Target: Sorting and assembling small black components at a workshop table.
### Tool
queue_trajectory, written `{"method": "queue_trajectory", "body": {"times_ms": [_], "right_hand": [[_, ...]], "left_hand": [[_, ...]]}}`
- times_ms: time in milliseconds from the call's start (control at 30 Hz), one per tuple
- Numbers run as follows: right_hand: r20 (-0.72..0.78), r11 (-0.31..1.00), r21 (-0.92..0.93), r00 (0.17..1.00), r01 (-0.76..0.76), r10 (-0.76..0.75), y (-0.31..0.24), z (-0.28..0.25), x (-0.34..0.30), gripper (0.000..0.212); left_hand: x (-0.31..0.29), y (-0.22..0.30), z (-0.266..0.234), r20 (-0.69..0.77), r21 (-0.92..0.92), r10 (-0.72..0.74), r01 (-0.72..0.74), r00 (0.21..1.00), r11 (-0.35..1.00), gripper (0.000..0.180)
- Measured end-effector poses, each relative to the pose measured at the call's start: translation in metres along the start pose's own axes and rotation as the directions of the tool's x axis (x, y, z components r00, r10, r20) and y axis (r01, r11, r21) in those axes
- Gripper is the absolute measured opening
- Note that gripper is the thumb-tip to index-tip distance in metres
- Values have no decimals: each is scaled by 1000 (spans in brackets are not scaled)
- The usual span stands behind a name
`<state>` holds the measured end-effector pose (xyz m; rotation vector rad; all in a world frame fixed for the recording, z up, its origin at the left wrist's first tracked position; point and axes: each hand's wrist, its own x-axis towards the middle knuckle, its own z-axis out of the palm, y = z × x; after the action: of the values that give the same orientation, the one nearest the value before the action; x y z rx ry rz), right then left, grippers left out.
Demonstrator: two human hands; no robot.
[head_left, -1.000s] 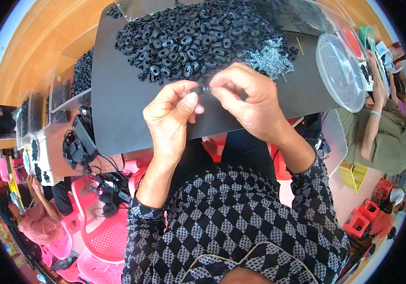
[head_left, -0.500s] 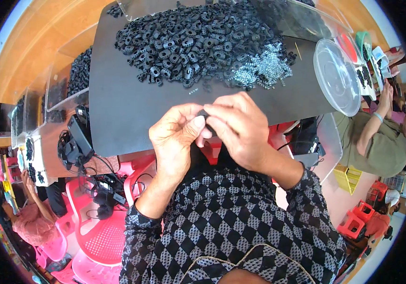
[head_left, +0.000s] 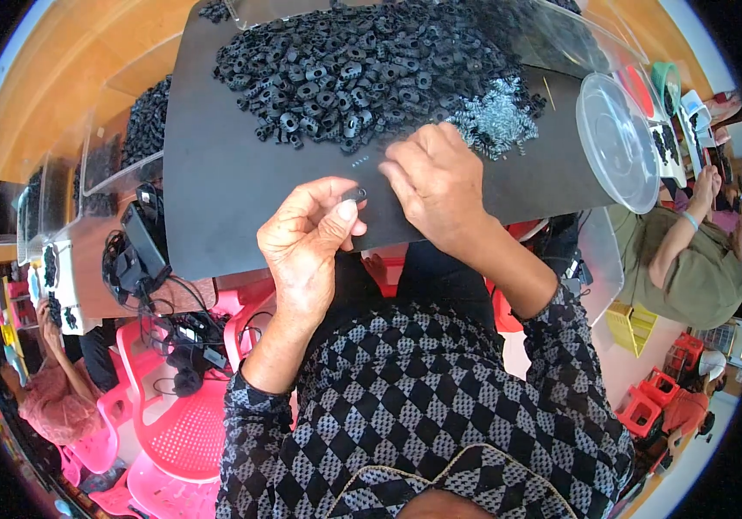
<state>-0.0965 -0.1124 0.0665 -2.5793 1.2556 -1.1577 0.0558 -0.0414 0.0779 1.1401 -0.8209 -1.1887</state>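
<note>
My left hand (head_left: 306, 238) pinches a small black plastic cord-lock piece (head_left: 354, 195) with a hole in it, between thumb and fingers above the table's near edge. To its right, my right hand (head_left: 440, 182) is over the dark tabletop with its fingers curled together; whatever its fingertips hold, if anything, I cannot make out. Beside those fingertips lies a loose small metal spring (head_left: 359, 162). Farther back spreads a big pile of black plastic cord-lock pieces (head_left: 327, 82), with a heap of silvery springs (head_left: 496, 121) at its right front.
A round clear plastic lid (head_left: 617, 143) lies at the table's right edge, near a thin stick (head_left: 548, 93). Clear bins of black parts (head_left: 147, 121) stand at the left, by a black boxy device with cables (head_left: 146, 238). A pink chair (head_left: 185, 424) is at lower left. Other people sit on both sides.
My hands have come apart. The right hand has moved up and away over the tabletop, while the left keeps the black piece and has shifted slightly left.
</note>
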Motion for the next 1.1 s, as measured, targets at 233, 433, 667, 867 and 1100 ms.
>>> {"method": "queue_trajectory", "body": {"times_ms": [233,433,667,867,1100], "right_hand": [[53,988,-137,996,75,-68,1,7,2,20],[4,982,-142,992,127,-128,5,5,0,16],[91,897,403,983,-183,159,-9,-24,5,17],[315,656,624,905,-425,287,-18,-39,10,14],[538,405,674,786,-618,303,-16,-45,8,12]], "left_hand": [[1,0,-6,31,16,-12,11,999,1000,21],[3,1,-5,28,19,-39,38,999,999,21],[9,1,-4,83,-52,-64,68,995,996,20],[5,3,1,118,-69,-73,82,990,994,20],[0,1,2,143,-99,-46,61,989,993,19]]}}
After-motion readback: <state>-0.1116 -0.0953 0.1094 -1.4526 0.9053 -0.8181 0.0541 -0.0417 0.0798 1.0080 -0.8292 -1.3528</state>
